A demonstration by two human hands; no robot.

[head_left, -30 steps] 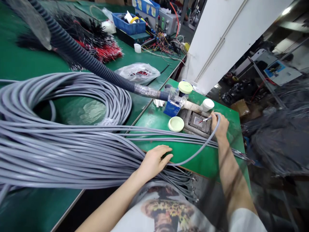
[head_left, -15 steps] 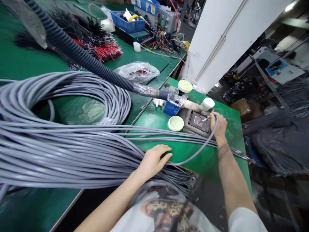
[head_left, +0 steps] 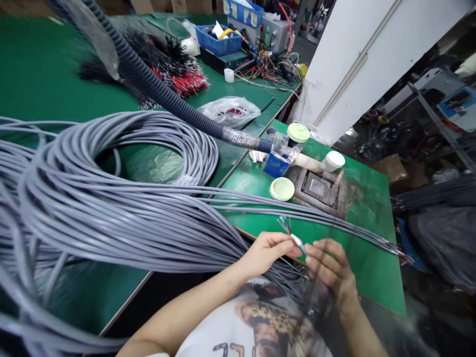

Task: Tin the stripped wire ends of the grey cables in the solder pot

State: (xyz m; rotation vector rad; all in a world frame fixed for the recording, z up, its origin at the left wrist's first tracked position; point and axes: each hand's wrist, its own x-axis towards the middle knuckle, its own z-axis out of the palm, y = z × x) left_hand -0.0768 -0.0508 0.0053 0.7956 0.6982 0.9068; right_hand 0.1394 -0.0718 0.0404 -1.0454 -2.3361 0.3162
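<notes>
One stripped cable end (head_left: 298,242) is up by the near edge of the green desk (head_left: 372,270): left hand (head_left: 269,252), fingers pinched closed at its pale section; right hand (head_left: 331,267), fingers closed on the grey part just behind; coloured wires (head_left: 284,224) fanning free, too blurred to count! Looks like wire-end handling, and the next move calls for a steady pinch. Beyond: one corrugated hose (head_left: 163,94), one pale-green dish (head_left: 282,190), one white cup (head_left: 333,161), one yellow-lidded jar (head_left: 298,133).
</notes>
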